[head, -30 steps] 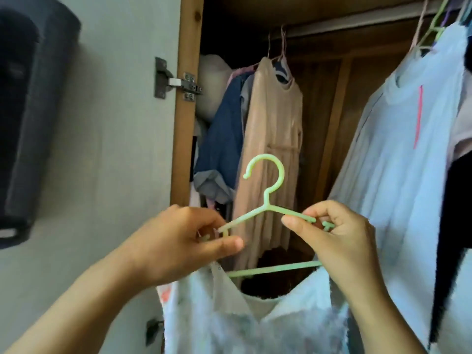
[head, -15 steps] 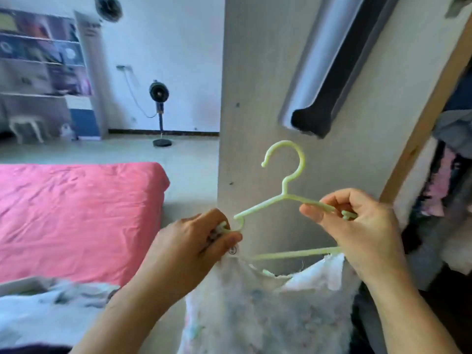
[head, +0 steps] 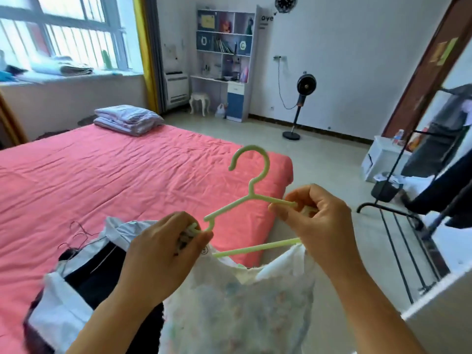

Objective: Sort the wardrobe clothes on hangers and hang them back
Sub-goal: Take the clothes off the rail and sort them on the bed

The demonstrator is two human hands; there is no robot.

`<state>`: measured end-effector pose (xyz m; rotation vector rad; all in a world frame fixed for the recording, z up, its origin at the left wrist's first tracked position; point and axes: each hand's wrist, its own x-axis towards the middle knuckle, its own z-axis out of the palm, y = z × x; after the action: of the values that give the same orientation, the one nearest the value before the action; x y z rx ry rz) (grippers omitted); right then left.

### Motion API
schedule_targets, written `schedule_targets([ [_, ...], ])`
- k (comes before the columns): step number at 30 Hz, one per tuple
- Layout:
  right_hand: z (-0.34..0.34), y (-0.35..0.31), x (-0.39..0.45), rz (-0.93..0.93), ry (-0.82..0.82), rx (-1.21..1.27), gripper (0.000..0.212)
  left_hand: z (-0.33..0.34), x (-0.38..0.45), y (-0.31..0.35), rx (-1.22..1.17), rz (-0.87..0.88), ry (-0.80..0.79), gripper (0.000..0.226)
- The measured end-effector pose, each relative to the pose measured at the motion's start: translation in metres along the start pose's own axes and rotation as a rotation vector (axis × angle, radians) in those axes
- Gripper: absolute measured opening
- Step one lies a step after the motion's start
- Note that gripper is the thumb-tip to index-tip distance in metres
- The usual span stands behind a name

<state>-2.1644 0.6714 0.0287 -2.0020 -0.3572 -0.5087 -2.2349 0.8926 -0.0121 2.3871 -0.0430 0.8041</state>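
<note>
We hold the pale green hanger (head: 251, 198) upright above the near edge of the pink bed (head: 127, 175). Our left hand (head: 163, 254) pinches its left end with the white patterned garment (head: 237, 302); our right hand (head: 316, 221) curls around its right shoulder. More clothes (head: 84, 272) lie on the bed beneath our left hand.

Bright daylight enters from the window (head: 63, 34) at ten o'clock, blown out with glare; soft shadows; wide-angle bending at the edges; motion blur toward four o'clock.
</note>
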Motion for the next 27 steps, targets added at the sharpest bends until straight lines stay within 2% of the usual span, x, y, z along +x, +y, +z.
schedule_targets([
  [4, 0.093, -0.006, 0.066, -0.068, -0.13, 0.083, 0.032, -0.011, 0.03, -0.066, 0.117, -0.135, 0.16, 0.032],
  [8, 0.187, -0.024, 0.122, -0.161, -0.247, 0.145, 0.028, -0.025, 0.058, -0.127, 0.189, -0.254, 0.328, 0.039],
  [11, 0.262, -0.035, 0.15, -0.256, -0.349, 0.161, 0.021, -0.038, 0.07, -0.178, 0.24, -0.358, 0.396, 0.043],
  [16, 0.373, -0.038, 0.163, -0.328, -0.515, 0.142, 0.023, -0.051, 0.071, -0.254, 0.286, -0.512, 0.456, 0.04],
  [18, 0.409, -0.031, 0.16, -0.334, -0.589, 0.148, 0.027, -0.048, 0.066, -0.288, 0.285, -0.59, 0.454, 0.038],
  [20, 0.444, -0.017, 0.155, -0.342, -0.659, 0.119, 0.039, -0.041, 0.058, -0.327, 0.292, -0.677, 0.433, 0.036],
  [22, 0.469, 0.0, 0.146, -0.292, -0.714, 0.073, 0.046, -0.032, 0.051, -0.364, 0.267, -0.768, 0.4, 0.034],
  [27, 0.507, 0.05, 0.119, -0.183, -0.891, 0.045, 0.043, -0.001, 0.027, -0.444, 0.204, -0.97, 0.283, 0.032],
])
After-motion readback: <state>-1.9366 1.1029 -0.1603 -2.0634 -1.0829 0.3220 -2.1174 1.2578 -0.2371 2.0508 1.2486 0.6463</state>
